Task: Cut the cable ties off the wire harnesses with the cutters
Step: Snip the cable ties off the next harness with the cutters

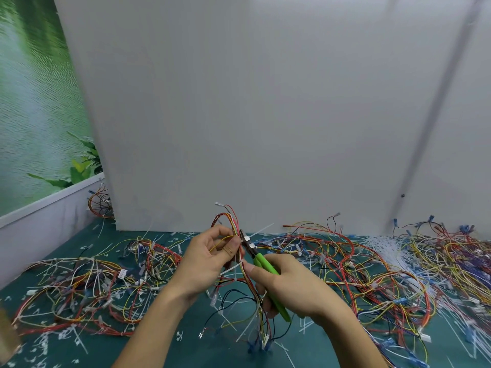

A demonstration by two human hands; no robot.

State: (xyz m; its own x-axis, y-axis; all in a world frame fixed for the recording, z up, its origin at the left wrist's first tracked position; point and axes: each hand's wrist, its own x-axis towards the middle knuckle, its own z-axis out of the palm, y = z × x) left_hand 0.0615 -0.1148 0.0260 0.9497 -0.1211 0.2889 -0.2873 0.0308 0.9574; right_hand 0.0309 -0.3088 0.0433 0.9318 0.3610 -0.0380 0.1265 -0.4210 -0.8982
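Head view: we hold multicoloured wire harness bundle (233,226) upright above green mat (148,349), left hand (210,257) pinching it between thumb and fingers. White plastic cable tie (247,238) sits just right of that pinch, tail pointing up-right. Right hand (289,285) wrapped round green-handled cutters (261,262), nose angled up-left, tips at tie head. Jaw gap too small to read. Our call: squeeze next, right hand does it.
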